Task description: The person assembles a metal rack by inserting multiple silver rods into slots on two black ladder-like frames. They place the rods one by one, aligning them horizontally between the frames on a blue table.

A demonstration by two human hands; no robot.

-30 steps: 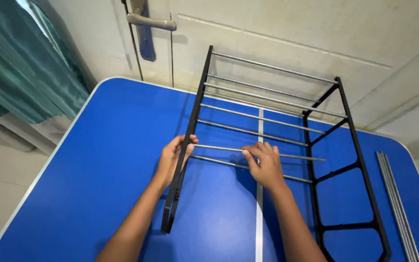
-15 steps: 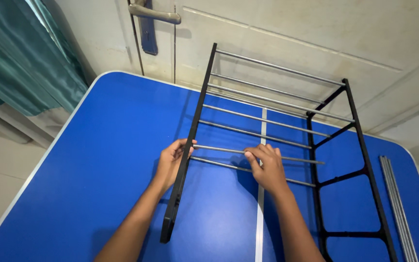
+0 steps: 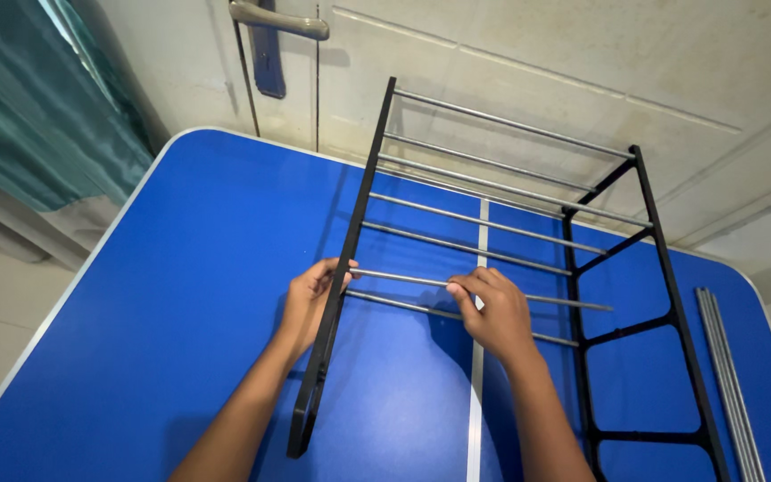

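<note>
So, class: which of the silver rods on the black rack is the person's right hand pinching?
The second rod from the near end. The right hand grips it; its right tip hangs free, short of the right side frame.

Blue table (image 3: 180, 295), cream door (image 3: 493, 54), green curtain (image 3: 37, 107).

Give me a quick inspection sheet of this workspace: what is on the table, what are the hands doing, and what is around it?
Surface: blue table with a pale rim and a pale stripe down its middle.
Job's things: black side rail with silver rods running across to a black ladder-shaped frame; one rod ends short of that frame.
Clutter: bundle of spare rods at the table's right edge.
Grippers: left hand grips the black side rail; right hand pinches the rod.
Cables: nothing seen.
Surroundings: pale door with a metal handle, green curtain to the left.
</note>
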